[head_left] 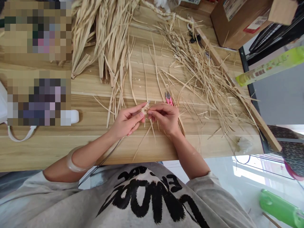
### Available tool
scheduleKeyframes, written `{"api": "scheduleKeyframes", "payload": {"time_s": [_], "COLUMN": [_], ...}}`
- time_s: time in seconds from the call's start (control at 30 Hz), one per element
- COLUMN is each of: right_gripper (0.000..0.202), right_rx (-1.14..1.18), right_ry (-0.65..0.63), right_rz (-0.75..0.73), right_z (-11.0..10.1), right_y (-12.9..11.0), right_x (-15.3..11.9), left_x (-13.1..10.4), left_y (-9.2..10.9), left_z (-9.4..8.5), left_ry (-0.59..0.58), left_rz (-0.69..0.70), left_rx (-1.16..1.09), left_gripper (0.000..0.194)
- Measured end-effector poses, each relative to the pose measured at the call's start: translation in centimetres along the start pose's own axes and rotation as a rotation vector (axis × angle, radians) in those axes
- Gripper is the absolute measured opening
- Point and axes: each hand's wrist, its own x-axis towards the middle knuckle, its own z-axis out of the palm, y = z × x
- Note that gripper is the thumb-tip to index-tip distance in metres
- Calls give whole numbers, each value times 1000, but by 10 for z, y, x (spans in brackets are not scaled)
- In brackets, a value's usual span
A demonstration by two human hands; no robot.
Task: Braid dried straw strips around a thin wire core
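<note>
Left hand [128, 122] pinches a small pale-tan straw piece [144, 110] between thumb and fingers above the brown wood-grained tabletop [59, 142], the right hand [167, 117] gripping its edge with closed fingertips beside pink-handled metal snips [169, 100].

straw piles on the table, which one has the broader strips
The upper-left pile in the picture: its strips are broad and run roughly side by side, while the right pile is thin, tangled strands.
</note>
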Motion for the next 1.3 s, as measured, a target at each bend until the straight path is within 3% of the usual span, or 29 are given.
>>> {"api": "scheduleKeyframes", "payload": {"time_s": [0.17, 0.27, 0.43, 0.63, 0.83, 1.3], "right_gripper": [13, 21, 24, 35, 42, 21], "right_rx": [-282, -313, -156, 237, 414, 310], "right_ry": [-38, -24, 82, 97, 112, 225], "right_rz": [-187, -192, -47, 347, 476, 419], "right_z": [-6, -4, 7, 12, 13, 21], "right_y": [-3, -5, -3, -1, -2, -7], "right_x": [2, 3, 2, 3, 6, 3], "left_x": [1, 2, 1, 0, 2, 3], "left_y": [-2, -3, -2, -1, -4, -9], "left_z": [-2, -2, 0, 0, -2, -2], "left_ry": [10, 26, 23, 30, 11, 13], "left_rz": [34, 31, 25, 23, 34, 23], "left_rx": [13, 27, 52, 66, 57, 117], "left_gripper": [59, 60, 54, 54, 55, 56]}}
